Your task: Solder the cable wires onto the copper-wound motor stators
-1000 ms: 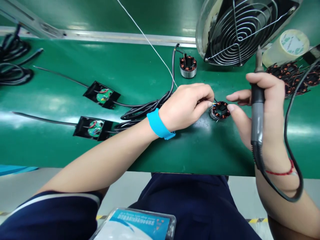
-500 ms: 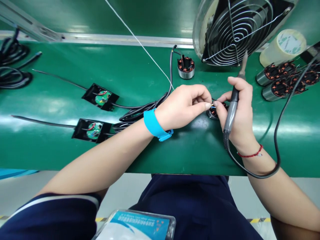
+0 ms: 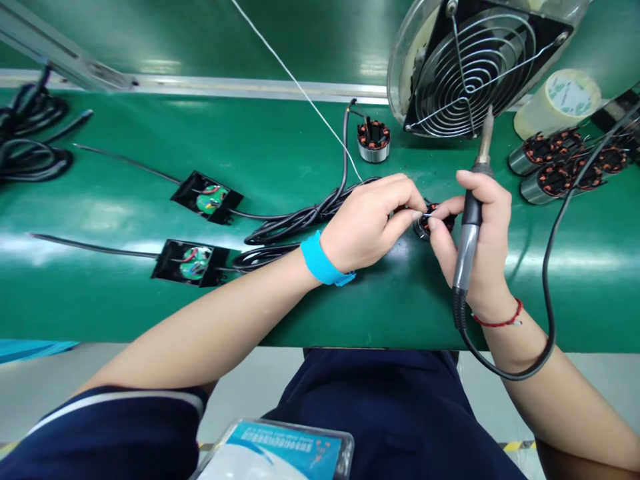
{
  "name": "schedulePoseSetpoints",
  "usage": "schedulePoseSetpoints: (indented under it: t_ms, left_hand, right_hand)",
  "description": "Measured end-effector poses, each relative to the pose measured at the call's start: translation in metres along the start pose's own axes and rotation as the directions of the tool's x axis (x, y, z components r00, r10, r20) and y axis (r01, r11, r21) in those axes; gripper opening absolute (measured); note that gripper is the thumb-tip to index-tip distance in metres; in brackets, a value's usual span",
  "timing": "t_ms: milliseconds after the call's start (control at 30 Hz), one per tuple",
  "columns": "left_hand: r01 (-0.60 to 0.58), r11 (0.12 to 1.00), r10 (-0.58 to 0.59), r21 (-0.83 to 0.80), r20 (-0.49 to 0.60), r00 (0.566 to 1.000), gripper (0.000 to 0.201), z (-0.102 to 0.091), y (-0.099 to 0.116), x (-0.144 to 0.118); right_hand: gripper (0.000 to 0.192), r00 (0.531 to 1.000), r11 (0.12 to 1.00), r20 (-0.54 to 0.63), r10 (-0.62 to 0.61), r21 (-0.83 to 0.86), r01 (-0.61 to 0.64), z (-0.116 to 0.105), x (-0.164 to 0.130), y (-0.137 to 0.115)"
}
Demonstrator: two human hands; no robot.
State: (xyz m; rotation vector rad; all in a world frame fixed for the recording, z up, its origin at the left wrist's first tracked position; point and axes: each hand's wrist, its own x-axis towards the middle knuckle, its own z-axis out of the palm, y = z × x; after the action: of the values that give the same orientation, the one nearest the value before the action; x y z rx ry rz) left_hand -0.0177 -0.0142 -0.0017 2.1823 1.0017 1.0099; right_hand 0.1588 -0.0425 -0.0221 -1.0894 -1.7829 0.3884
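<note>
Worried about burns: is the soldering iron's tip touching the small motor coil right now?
No. The soldering iron tip points up toward the fan, away from the coil.

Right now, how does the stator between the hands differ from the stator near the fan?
The near stator is pinched by fingers of both the left hand and the right hand, and mostly hidden. The far stator stands alone, untouched, fully visible beside the fan. Both show copper-coloured coils and rest on the green table.
</note>
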Motion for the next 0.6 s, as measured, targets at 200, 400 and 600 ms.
schedulePoseSetpoints:
  t_ms: [200, 400, 600]
  left_hand:
    - [-0.061, 0.995, 0.061, 0.084, 0.011, 0.998, 0.017, 0.004, -0.001, -0.002]
    - [0.287, 0.958, -0.277, -0.02, 0.203, 0.939, 0.016, -0.009, 0.004, 0.007]
    - [0.473, 0.877, -0.416, -0.082, 0.363, 0.834, 0.023, -0.015, 0.009, 0.015]
  right_hand:
    - [0.045, 1.0, 0.998, 0.007, 0.02, 0.061, -0.021, 0.001, 0.002, -0.001]
    - [0.044, 1.0, 0.997, -0.001, 0.024, 0.077, -0.024, 0.003, 0.002, -0.002]
    - [0.042, 0.998, 0.996, 0.02, 0.054, 0.073, -0.055, 0.005, 0.0, -0.003]
